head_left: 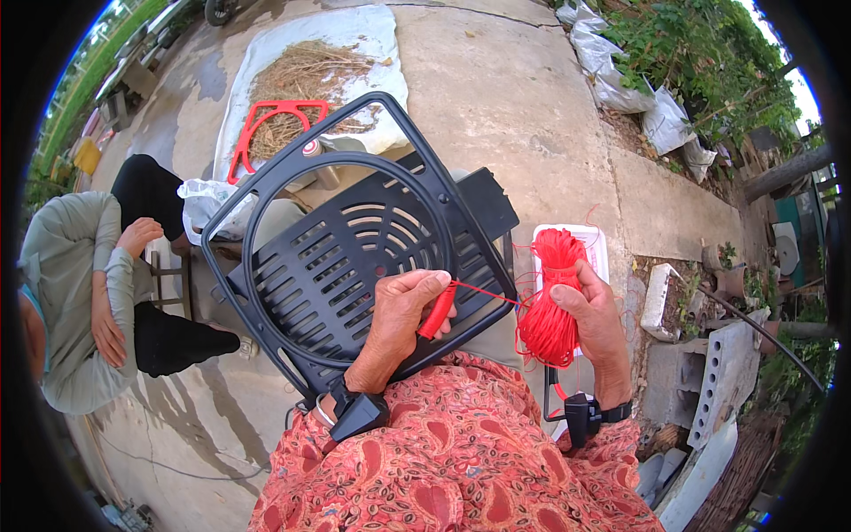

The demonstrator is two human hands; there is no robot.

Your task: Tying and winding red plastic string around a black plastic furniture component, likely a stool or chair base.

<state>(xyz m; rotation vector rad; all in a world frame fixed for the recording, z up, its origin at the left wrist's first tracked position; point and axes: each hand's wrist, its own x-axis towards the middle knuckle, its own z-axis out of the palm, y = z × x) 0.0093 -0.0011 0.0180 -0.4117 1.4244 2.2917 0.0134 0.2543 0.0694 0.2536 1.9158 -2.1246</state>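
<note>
My right hand (592, 310) is closed around a thick hank of red cord (548, 337), tied in at the middle. A short red roll (438, 312), either tubing or tightly wound cord, is gripped in my left hand (409, 306) between thumb and fingers. One red strand stretches from it across to the hank. Over my lap leans a black plastic frame (394, 111) with a large round ring, and a slotted black panel (328, 257) shows through and beside it. My left hand is over the panel's lower right part, close to the ring's edge.
A white-rimmed tray (596, 239) lies behind the hank. Farther off, a white sheet (381, 53) bears dry stalks and a red frame (266, 108). At left a person (80, 293) sits with arms crossed. Concrete blocks (674, 381) stand on the right.
</note>
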